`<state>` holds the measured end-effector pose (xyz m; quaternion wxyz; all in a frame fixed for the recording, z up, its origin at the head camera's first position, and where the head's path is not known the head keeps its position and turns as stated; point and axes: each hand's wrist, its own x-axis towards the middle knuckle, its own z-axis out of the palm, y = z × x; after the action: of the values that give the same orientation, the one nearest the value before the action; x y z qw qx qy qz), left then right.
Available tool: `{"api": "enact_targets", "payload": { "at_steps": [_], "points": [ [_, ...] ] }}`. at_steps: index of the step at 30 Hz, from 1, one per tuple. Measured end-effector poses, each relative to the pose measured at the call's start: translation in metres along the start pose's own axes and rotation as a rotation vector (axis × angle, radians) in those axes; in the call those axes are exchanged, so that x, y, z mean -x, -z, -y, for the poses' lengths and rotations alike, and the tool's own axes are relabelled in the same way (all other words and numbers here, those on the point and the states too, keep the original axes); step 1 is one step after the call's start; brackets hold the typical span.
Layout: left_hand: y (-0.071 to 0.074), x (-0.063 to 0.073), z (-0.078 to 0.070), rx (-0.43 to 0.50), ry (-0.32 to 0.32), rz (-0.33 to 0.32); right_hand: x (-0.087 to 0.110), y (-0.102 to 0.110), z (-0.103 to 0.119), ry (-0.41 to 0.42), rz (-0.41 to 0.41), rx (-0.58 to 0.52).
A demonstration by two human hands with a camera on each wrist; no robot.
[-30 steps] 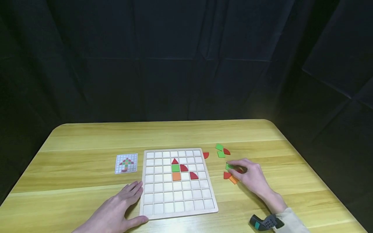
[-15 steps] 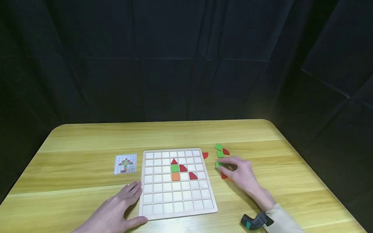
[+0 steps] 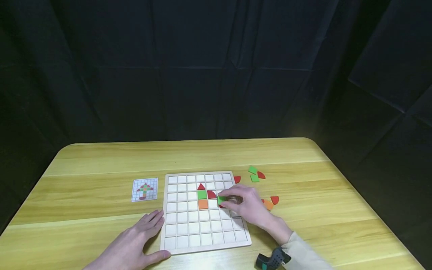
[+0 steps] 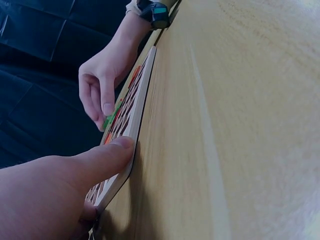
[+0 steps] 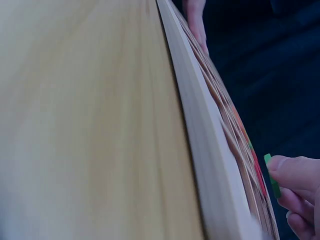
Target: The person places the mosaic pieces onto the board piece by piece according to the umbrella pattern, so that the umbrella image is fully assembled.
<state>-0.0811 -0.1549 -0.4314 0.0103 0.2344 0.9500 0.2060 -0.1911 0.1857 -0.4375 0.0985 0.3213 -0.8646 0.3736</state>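
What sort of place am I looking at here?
Probably a curtained-off recording station: dark creased fabric hangs behind a yellowish wood-grain table bearing a square pale wooden grid board, and a black wrist-worn device suggests filming.

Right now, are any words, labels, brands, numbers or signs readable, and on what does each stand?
None can be read.
Card: coloured grid picture, no legible lettering.
Board and held green tile: no lettering visible.
Dark wrist device: any marking is too small to read.
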Motion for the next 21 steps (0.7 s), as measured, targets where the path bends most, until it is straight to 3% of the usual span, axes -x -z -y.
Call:
{"api": "enact_targets", "payload": {
  "at_steps": [6,21],
  "points": [
    [0.0,0.001,0.0,-0.009,0.004,-0.002,-0.005,-0.013,0.008,0.097,0.037,0.002],
    [0.0,0.001,-0.001,-0.004,0.011,0.005,-0.004,-0.022,0.007,0.107,0.045,-0.002]
  ]
}}
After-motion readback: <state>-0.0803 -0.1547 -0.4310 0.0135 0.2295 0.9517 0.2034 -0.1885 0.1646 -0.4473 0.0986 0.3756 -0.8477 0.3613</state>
